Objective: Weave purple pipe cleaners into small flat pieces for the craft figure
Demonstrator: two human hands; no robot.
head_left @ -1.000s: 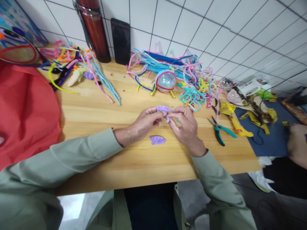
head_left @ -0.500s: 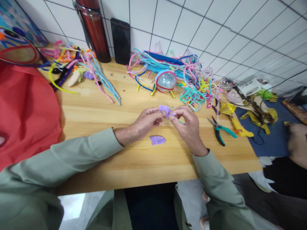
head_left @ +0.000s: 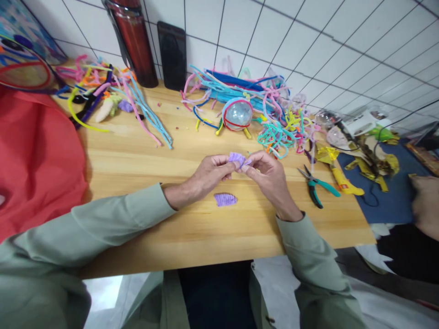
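Over the middle of the wooden table (head_left: 144,160), my left hand (head_left: 210,173) and my right hand (head_left: 265,176) meet fingertip to fingertip. Between them they pinch a small coiled purple pipe-cleaner piece (head_left: 237,158). Both hands are closed on it. A second purple coiled piece (head_left: 225,199) lies flat on the table just below the hands, touching neither.
A clear ball wrapped in pipe cleaners (head_left: 237,114) sits behind the hands amid a tangle of coloured pipe cleaners (head_left: 274,123). Teal-handled pliers (head_left: 317,185) lie to the right. A red flask (head_left: 132,41) and black phone (head_left: 172,55) stand by the tiled wall. Another person's hand (head_left: 425,205) is at far right.
My right hand has turned and drawn closer to my left, working the purple piece between the fingertips. The piece on the table has not moved.
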